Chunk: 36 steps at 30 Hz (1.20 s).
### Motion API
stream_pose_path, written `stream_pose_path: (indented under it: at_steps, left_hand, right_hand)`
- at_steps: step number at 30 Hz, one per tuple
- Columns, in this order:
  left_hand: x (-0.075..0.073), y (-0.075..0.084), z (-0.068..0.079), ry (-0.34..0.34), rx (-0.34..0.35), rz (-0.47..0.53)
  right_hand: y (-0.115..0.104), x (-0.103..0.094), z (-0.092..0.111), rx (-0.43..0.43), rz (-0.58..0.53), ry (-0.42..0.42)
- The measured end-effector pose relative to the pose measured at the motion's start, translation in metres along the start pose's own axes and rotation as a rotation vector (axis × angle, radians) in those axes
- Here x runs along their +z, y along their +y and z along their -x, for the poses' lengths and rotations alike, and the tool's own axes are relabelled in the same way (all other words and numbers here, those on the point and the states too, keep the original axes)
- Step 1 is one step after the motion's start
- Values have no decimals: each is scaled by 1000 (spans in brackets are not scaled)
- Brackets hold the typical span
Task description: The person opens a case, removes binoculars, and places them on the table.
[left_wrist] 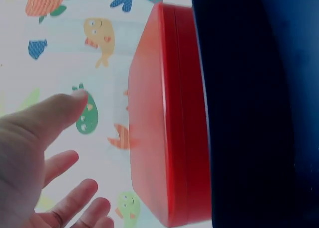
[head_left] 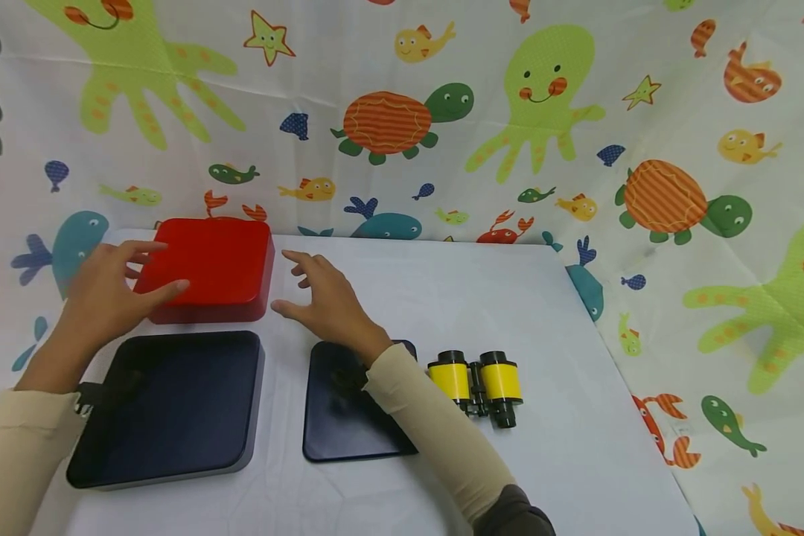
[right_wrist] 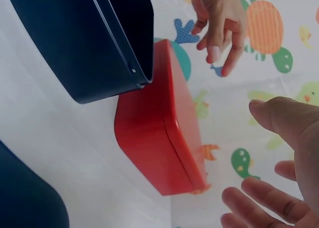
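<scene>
A closed red box with rounded corners lies at the back left of the table. My left hand hovers at its left side, fingers spread and thumb out over its lid in the head view. On the other side, my right hand is held up, fingers loosely bent, with a gap between it and the box. Nothing is in either hand. Both wrist views show the fingers apart from the red box. Just in front of the box sits an open dark navy box.
A flat dark navy lid-like panel lies under my right forearm, which covers part of it. Right of it are yellow and black binoculars. A white sheet printed with sea animals rises behind the white table.
</scene>
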State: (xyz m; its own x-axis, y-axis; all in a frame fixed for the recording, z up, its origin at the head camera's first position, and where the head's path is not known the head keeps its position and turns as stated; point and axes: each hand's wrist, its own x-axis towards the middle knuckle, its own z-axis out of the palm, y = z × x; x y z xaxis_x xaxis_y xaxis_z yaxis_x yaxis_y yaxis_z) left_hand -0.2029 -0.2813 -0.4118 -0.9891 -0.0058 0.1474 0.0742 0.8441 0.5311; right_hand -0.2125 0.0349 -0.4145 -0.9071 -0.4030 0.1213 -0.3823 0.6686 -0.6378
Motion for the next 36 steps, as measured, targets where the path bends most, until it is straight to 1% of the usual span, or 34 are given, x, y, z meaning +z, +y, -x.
stream_pose_path:
  at_steps: [5,8,13,17,21,24,30,36]
  left_hand:
    - [-6,-12,-4,-11,-14,20]
    - [-8,-21,-9,-29,-21,45]
    - [-10,-37,-20,-81,-41,87]
    - [-13,-47,-26,-133,-70,121]
    - [-15,-53,-30,-165,-88,127]
    - [-15,-56,-32,-183,-106,121]
    - [-14,-64,-33,-219,-137,141]
    - [-10,-73,-34,-241,-138,180]
  right_hand:
    - [-5,5,-10,25,4,-28]
    - [-6,9,-15,33,-23,-38]
    - [-6,17,-24,74,-105,-51]
    - [-7,24,-32,89,-106,-54]
    - [-10,27,-38,86,-71,-66]
    - [-12,29,-43,103,-56,-71]
    - [-13,35,-52,163,-74,-72]
    - [-14,43,-57,177,-89,-80]
